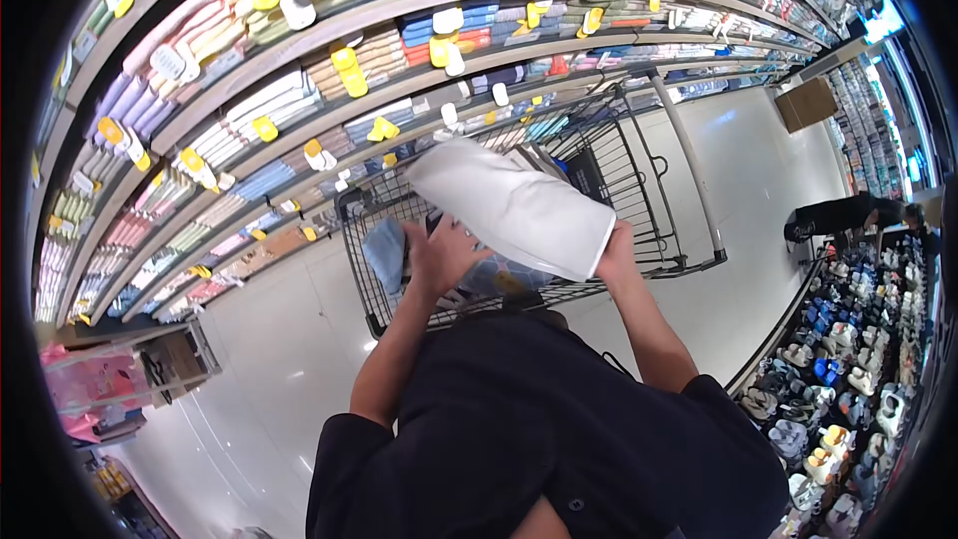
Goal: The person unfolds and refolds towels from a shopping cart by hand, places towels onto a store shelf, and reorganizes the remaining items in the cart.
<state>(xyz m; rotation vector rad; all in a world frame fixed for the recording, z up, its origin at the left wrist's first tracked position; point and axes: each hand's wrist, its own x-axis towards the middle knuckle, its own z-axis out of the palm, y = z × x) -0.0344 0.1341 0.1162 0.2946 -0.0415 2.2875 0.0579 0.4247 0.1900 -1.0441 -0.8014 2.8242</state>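
Observation:
A white folded cloth [514, 205], which looks like a towel, is held slanting above a dark wire shopping cart [649, 175]. My right hand [618, 248] grips its lower right end, the fingers partly hidden behind it. My left hand [441, 255] is open with fingers spread, just under the cloth's left part; whether it touches the cloth I cannot tell. Beside that hand, a light blue cloth [383, 252] lies in the cart's left end. Under the white cloth, a blue patterned item [499, 277] shows in part. A dark item [586, 176] sits farther right in the cart.
Shelves [289, 70] of folded towels with yellow and white tags curve along the far side. Shoe racks [833, 389] stand at the right, near a person [848, 217] in dark clothes. A cardboard box [806, 105] is at the back right. A pink package [95, 379] is at the left.

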